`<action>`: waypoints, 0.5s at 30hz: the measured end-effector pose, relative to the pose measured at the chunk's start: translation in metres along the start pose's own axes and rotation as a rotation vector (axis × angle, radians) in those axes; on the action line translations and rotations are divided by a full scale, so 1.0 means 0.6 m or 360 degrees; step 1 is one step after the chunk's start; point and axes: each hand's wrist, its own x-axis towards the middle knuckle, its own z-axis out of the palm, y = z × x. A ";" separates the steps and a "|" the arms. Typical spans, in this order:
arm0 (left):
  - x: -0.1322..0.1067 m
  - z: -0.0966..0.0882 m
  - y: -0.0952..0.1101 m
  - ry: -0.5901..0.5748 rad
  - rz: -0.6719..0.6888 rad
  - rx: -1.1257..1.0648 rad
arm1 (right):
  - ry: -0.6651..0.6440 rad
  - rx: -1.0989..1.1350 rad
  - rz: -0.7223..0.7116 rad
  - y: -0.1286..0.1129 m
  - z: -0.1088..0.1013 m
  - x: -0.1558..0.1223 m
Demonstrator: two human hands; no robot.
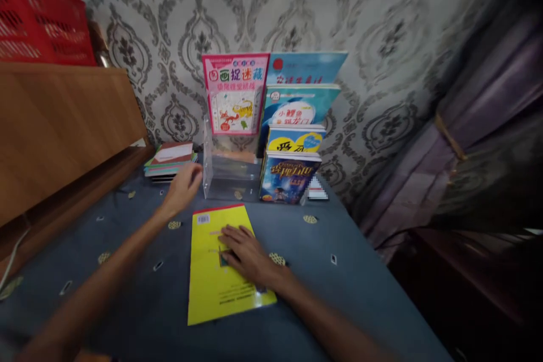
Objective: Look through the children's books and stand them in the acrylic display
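Note:
A yellow book (207,294) with a barcode at its far left corner lies flat on the table. On it rests my right hand (246,251), palm down with fingers stretched out. My left hand (183,185) is raised between a stack of books (172,155) and a clear stepped book rack (207,172), its fingers loosely bent and nothing visible in them. In the rack's left column, a pink-bordered picture book (236,96) stands at the back above bare steps. Several books fill the right column, with a dark blue book (288,178) in front.
A wooden cabinet (63,130) with a red plastic basket (46,17) on top borders the left side. Patterned wallpaper (392,39) rises behind the rack. A curtain (458,141) hangs at the right, beyond the edge of the cloth-covered table (339,305).

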 end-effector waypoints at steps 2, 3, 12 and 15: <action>-0.093 0.001 0.006 -0.0354 -0.0062 0.0161 | -0.0011 0.0007 -0.0004 0.002 0.003 0.002; -0.133 0.003 0.008 -0.0464 -0.0122 0.0230 | -0.0007 0.0009 0.0004 0.003 0.005 0.002; -0.235 0.038 -0.012 -0.0811 -0.0162 0.0418 | 0.0043 -0.0040 0.0215 -0.029 0.023 0.006; -0.221 0.059 -0.029 -0.0777 -0.0145 0.0419 | 0.0046 -0.0081 0.0251 -0.028 0.028 0.029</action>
